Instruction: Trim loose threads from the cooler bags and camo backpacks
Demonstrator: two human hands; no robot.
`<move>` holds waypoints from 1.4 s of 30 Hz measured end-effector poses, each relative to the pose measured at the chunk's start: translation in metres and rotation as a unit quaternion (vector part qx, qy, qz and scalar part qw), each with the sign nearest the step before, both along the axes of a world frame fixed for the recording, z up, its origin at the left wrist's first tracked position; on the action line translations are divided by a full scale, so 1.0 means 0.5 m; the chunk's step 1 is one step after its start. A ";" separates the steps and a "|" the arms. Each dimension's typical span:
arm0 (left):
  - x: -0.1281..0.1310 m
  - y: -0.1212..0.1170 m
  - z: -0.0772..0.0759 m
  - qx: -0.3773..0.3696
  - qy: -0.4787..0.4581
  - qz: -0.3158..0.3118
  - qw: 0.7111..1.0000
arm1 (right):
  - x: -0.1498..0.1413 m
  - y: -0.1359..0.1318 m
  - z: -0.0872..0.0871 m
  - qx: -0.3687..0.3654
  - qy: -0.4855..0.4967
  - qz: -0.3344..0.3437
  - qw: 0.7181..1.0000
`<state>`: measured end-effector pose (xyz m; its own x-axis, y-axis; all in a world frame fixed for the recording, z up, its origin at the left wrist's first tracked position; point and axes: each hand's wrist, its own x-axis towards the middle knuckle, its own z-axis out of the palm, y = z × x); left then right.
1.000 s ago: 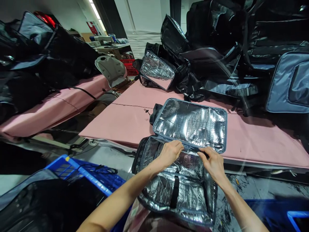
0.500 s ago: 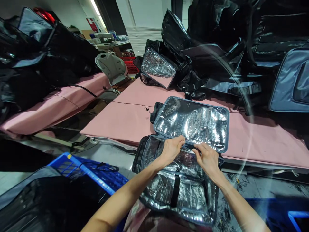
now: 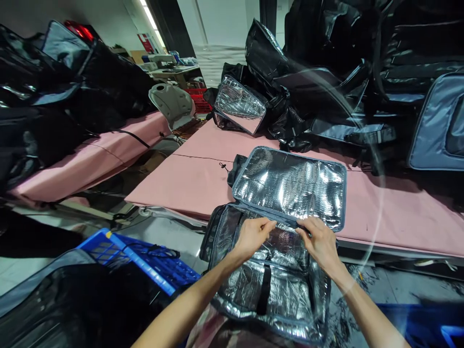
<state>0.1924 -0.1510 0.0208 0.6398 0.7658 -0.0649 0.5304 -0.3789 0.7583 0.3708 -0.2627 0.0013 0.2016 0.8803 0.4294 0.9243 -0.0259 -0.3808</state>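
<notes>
Head view: the right hand point(image 3: 321, 241) pinches the seam point(image 3: 284, 219) between nearly closed fingers; the left hand point(image 3: 253, 236) is curled, its hold unclear. The bag point(image 3: 286, 290) gapes beneath the grip, its folded-back lid point(image 3: 290, 183) beyond, seemingly keeping the seam reachable.

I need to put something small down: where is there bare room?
On the nearer pink table, between its left edge and the silvery lid; also right of the lid, in front of the black bags. The back is crowded with them.
</notes>
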 end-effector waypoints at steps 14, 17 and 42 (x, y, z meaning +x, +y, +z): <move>0.060 0.079 0.019 0.512 0.100 -0.379 0.765 | -0.006 -0.028 -0.005 0.034 -0.076 0.019 0.996; 0.059 0.075 0.018 0.523 0.090 -0.376 0.760 | 0.000 -0.031 -0.006 0.038 -0.027 0.032 0.998; 0.046 0.050 -0.029 0.449 -0.038 -0.225 0.864 | -0.006 -0.010 0.007 -0.031 0.026 -0.044 0.998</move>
